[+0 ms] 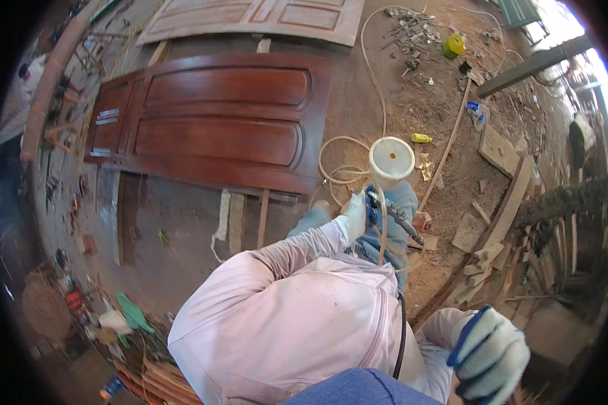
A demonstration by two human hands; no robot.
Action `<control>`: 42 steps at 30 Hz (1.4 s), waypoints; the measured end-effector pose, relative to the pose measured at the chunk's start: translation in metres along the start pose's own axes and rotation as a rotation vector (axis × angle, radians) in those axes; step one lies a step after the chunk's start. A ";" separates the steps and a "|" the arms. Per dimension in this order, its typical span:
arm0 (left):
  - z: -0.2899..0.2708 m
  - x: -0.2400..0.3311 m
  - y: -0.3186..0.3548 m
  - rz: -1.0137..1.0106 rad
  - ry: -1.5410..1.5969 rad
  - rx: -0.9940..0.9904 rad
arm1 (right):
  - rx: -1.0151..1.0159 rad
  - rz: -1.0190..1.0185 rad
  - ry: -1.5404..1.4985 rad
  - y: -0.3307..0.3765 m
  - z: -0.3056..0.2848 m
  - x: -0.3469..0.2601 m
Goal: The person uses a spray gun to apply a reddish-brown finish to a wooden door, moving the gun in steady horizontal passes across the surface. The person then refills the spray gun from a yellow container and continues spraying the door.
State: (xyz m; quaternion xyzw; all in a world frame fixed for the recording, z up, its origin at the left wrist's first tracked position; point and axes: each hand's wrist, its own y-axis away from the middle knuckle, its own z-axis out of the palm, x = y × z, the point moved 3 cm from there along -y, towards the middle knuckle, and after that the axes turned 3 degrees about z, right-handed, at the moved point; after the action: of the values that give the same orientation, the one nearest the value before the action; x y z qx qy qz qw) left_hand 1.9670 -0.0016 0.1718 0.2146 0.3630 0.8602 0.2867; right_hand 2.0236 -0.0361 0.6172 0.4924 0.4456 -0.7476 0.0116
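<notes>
My left hand (353,214), in a white and blue work glove, grips a metal spray gun (398,217) in front of my body. Its front end points to the right and toward me. Above the gun is a round whitish paint cup (391,159) with a small brown spot at the centre of its lid. A pale hose (384,233) hangs down past the gun. My right hand (493,359), gloved the same way, is raised at the lower right with fingers curled; whatever they may hold is hidden. Left of the gun lies a glossy reddish-brown panelled door (216,125) on wooden supports.
A paler panelled door (257,19) lies beyond. Loops of hose (344,162) cross the ground near the cup. To the right are a yellow container (454,46), a small yellow bottle (421,138), a long wooden strip (446,145) and scrap boards (500,154). A person (34,73) is at far left.
</notes>
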 end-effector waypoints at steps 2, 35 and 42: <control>0.028 0.001 -0.012 0.057 -0.004 -0.002 | -0.174 0.220 0.214 0.004 -0.040 0.010; 0.100 0.040 -0.244 0.575 0.466 0.923 | -0.195 0.964 0.420 0.044 -0.510 0.587; -0.001 -0.145 -0.256 0.487 0.416 1.195 | -0.209 0.990 0.318 0.096 -0.446 0.689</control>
State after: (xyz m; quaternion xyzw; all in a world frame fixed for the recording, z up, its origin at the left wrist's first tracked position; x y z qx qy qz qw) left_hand 2.1607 0.0507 -0.0433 0.2418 0.7650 0.5754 -0.1588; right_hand 2.0363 0.4986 -0.0119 0.7475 0.2282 -0.5201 0.3446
